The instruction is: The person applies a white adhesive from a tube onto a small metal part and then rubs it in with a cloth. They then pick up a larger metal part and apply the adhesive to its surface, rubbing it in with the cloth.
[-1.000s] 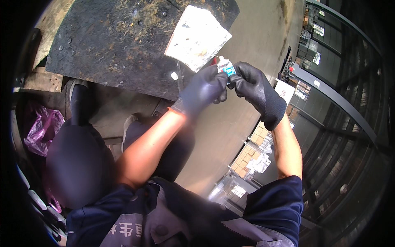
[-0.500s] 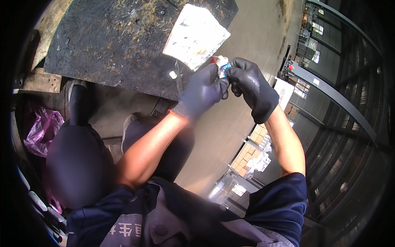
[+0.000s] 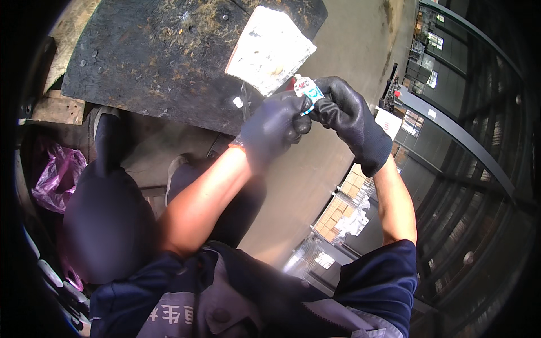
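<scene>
Both my hands wear dark gloves and meet just off the table's near right corner. Between them is a small flattened white-and-blue tube (image 3: 307, 88) with some red print. My left hand (image 3: 275, 123) has its fingers curled and pinches the tube's lower end. From the right, my right hand (image 3: 350, 115) grips its side between thumb and bent fingers. Beyond them lies a thick white sheet or pad (image 3: 270, 48), stained and rough-edged. A small white cap-like piece (image 3: 238, 102) sits left of my left hand, beside a clear plastic strip. Something red behind the tube is mostly hidden.
The dark, worn tabletop (image 3: 146, 62) has a curved near edge. Wooden boards (image 3: 65, 110) adjoin it at the left. A purple plastic bag (image 3: 59, 177) lies lower left, near my legs. Stacked cartons (image 3: 335, 217) and shelving stand across the floor to the right.
The tube has turned so that more of its white and blue printed face shows. My right hand has shifted slightly down and right; my left fingers have curled in tighter around the lower end.
</scene>
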Motion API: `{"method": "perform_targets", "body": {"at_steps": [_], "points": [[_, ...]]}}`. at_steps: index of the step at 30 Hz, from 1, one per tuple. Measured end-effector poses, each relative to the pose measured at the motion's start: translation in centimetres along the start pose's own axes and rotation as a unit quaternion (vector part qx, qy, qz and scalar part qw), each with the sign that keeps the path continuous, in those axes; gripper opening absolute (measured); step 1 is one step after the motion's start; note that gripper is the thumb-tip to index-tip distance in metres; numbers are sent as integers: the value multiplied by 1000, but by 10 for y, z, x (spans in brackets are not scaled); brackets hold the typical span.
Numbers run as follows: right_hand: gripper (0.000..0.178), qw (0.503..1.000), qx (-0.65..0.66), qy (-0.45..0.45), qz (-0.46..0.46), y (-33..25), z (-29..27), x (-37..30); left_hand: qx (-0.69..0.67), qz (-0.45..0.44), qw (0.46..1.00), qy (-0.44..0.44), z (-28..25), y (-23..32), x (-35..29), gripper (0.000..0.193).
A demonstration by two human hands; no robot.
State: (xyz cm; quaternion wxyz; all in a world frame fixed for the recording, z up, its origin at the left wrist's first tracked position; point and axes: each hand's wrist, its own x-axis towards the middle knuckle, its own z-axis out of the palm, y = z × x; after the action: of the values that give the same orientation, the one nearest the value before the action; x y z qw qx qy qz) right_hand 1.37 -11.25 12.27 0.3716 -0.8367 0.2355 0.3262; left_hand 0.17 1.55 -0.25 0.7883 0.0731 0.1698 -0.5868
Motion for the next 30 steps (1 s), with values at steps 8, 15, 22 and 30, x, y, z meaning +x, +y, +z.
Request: {"method": "perform_targets", "body": {"at_steps": [8, 15, 22, 30], "points": [[31, 999, 12, -15, 29, 5, -3, -5, 77, 47, 995, -32, -2, -6, 1, 26], [59, 995, 79, -12, 53, 21, -6, -3, 124, 107, 983, -84, -9, -15, 9, 40], [42, 988, 149, -32, 34, 24, -6, 1, 159, 87, 979, -97, -3, -5, 8, 30], [21, 984, 165, 16, 59, 17, 6, 2, 164, 114, 979, -48, 1, -6, 1, 33]]}}
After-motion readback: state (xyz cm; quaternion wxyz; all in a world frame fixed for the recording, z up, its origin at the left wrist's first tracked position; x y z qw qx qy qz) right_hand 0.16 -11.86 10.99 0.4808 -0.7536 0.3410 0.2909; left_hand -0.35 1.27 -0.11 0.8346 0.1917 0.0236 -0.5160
